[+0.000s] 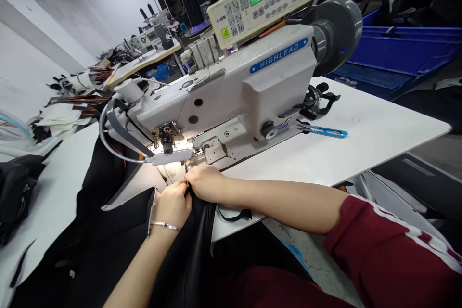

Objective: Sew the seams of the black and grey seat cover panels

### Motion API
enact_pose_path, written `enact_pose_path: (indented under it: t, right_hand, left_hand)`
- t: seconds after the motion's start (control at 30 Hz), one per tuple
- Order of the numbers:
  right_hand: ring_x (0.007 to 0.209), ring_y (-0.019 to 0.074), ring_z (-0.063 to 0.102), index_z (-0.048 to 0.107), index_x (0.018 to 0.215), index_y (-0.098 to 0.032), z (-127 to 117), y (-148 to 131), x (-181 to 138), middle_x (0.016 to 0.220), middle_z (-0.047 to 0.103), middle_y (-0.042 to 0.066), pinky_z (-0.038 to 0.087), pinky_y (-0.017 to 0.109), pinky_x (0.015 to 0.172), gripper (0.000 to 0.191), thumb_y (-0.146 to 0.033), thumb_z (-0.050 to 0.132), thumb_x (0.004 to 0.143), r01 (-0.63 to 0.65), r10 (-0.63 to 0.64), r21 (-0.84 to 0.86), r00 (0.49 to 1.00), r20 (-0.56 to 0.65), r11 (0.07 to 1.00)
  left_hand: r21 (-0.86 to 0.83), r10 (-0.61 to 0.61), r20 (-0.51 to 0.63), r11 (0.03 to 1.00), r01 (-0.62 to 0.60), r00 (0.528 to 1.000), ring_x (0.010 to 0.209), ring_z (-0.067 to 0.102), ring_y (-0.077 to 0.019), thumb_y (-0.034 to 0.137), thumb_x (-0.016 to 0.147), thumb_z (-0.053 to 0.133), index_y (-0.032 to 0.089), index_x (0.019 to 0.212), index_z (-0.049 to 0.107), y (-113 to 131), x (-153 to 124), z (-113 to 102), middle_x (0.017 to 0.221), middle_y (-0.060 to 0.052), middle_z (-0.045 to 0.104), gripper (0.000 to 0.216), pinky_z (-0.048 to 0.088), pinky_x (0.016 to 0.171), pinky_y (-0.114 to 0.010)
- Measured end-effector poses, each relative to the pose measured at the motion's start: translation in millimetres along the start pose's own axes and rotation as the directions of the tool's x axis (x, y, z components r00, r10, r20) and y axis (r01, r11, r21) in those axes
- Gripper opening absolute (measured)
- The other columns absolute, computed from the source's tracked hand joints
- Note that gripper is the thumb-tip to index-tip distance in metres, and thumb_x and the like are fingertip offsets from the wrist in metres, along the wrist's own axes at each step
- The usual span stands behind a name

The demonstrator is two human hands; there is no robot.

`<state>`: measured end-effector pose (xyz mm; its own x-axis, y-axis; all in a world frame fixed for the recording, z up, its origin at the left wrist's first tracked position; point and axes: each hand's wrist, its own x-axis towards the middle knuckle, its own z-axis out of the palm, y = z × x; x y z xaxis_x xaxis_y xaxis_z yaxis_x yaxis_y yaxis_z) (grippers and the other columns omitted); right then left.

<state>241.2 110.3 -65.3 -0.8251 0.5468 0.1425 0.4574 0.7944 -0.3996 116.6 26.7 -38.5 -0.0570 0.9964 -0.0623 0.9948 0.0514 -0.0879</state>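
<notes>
An industrial sewing machine (234,91) stands on the white table, its lamp lighting the needle area. Just in front of the needle, my left hand (172,204) pinches the edge of a black fabric piece (122,231), which drapes over the table and down toward my lap. Right beside it, almost touching, my right hand (206,183) has its fingers closed on the same black material. The exact edge between my fingertips is mostly hidden. A narrow black strip (234,215) lies near the table's front edge, below my right forearm.
Blue thread snips (327,131) lie on the white tabletop (371,125) at the right. A control panel (267,2) is mounted above the machine. Blue crates (407,53) stand behind at the right. Piled materials (68,110) and a black bag (18,192) are at the left.
</notes>
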Motion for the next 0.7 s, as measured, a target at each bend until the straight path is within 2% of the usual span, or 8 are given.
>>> enact_pose_path:
  t: [0.13,0.23,0.37,0.5,0.7]
  right_hand:
    - [0.082,0.0237,0.064,0.064,0.099,-0.019,-5,4,2,0.095,0.063,0.010,0.049,0.032,0.065,0.019,-0.024,0.051,0.086,-0.045,0.044,0.024,0.999,0.030,0.999]
    - [0.083,0.0228,0.062,0.064,0.098,-0.018,-1,5,2,0.095,0.063,0.010,0.048,0.032,0.068,0.019,-0.024,0.052,0.085,-0.028,0.028,0.024,0.999,0.024,0.999]
    - [0.084,0.0230,0.061,0.064,0.096,-0.016,8,6,3,0.093,0.062,0.011,0.046,0.032,0.068,0.017,-0.020,0.051,0.085,0.030,-0.030,-0.017,1.000,-0.001,0.999]
    - [0.082,0.0231,0.060,0.064,0.095,-0.018,12,9,6,0.092,0.061,0.009,0.042,0.031,0.060,0.018,-0.023,0.048,0.089,0.012,-0.011,-0.053,1.000,0.016,0.999]
    - [0.083,0.0217,0.056,0.064,0.092,-0.017,13,16,13,0.093,0.060,0.009,0.038,0.030,0.059,0.017,-0.023,0.048,0.091,0.067,-0.068,-0.103,0.998,-0.009,0.992]
  left_hand:
    - [-0.077,0.096,-0.211,0.990,-0.115,0.973,0.084,0.065,-0.0270,0.016,0.084,0.041,0.011,0.102,0.067,-11,-4,12,0.088,-0.012,0.071,0.032,0.054,0.075,-0.038]
    - [-0.197,0.171,-0.307,0.951,-0.239,0.936,0.075,0.067,-0.0249,0.024,0.086,0.041,0.012,0.104,0.067,-23,-2,15,0.084,-0.010,0.072,0.033,0.054,0.066,-0.036]
    - [-0.257,0.235,-0.320,0.911,-0.323,0.918,0.072,0.067,-0.0233,0.026,0.087,0.042,0.014,0.098,0.068,-34,4,12,0.080,-0.008,0.072,0.031,0.054,0.063,-0.034]
    - [-0.280,0.263,-0.317,0.892,-0.355,0.911,0.073,0.068,-0.0224,0.023,0.087,0.042,0.012,0.099,0.068,-38,11,10,0.084,-0.008,0.072,0.030,0.055,0.065,-0.034]
    - [-0.206,0.314,-0.381,0.888,-0.411,0.870,0.078,0.069,-0.0219,0.019,0.089,0.042,0.011,0.103,0.067,-45,20,18,0.090,-0.009,0.073,0.029,0.056,0.068,-0.032]
